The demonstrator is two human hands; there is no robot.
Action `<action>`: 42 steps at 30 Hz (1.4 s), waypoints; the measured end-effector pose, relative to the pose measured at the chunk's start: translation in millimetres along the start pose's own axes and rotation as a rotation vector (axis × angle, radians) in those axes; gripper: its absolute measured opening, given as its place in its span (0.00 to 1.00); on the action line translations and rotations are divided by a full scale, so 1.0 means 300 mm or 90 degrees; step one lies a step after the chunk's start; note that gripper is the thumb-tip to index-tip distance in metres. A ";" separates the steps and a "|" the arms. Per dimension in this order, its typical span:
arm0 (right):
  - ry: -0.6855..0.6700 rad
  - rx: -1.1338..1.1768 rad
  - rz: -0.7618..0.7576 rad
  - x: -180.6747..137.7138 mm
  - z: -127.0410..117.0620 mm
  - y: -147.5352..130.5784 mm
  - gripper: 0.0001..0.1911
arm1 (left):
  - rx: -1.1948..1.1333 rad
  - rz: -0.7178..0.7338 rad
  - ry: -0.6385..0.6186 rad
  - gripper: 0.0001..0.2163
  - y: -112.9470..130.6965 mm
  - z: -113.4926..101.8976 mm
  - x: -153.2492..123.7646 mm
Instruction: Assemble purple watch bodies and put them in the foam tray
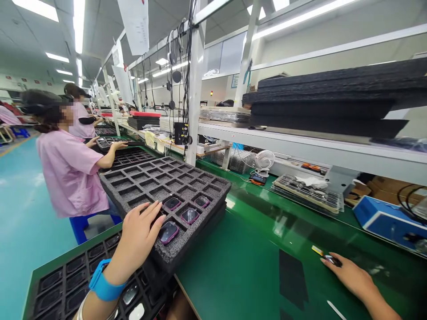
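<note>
My left hand point(140, 235), with a blue band on its wrist, rests fingers-spread on the near corner of a stack of black foam trays point(156, 182). Its fingertips touch a small purple-rimmed device point(168, 232) seated in a tray pocket. Three more such devices point(190, 215) fill nearby pockets. My right hand point(350, 273) lies low on the green bench mat at the right, fingers pinched on a small dark part point(332, 259). A yellow tag point(316, 250) lies just beyond it.
Another foam tray point(66, 275) with devices sits below my left arm. A blue box point(387, 220), a clear parts tray point(310, 191) and a small white fan point(263, 162) line the bench back. Black foam sheets point(333, 98) stack on the shelf. Pink-coated workers point(70, 169) stand left.
</note>
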State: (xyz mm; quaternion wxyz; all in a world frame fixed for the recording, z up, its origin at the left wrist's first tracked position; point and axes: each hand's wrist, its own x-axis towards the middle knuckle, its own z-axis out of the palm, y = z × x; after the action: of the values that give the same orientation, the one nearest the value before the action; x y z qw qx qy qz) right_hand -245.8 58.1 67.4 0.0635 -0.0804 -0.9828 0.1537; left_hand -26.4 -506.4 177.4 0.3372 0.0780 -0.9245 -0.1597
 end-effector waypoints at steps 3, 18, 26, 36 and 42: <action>-0.033 0.052 -0.011 -0.018 -0.026 -0.061 0.16 | -0.053 -0.004 0.132 0.18 0.069 -0.035 -0.035; 0.224 0.183 -0.361 -0.675 -0.071 -0.359 0.24 | -0.927 -0.039 -0.893 0.23 0.757 0.586 -0.104; 0.143 0.230 -0.343 -0.712 0.026 -0.330 0.15 | -1.022 -0.158 -1.191 0.21 0.710 0.729 -0.162; 0.105 0.265 -0.157 -0.713 0.015 -0.339 0.21 | -1.110 -0.204 -1.006 0.23 0.689 0.662 -0.098; -0.087 0.166 -0.146 -0.681 -0.008 -0.275 0.24 | -1.100 -0.231 -0.965 0.19 0.686 0.648 -0.074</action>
State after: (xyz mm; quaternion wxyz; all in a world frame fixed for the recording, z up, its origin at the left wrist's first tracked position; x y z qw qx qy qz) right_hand -56.8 -55.0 75.2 0.0239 0.0516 -0.9593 0.2767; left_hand -143.2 -260.9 95.5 -0.3894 -0.1620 -0.4479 -0.7884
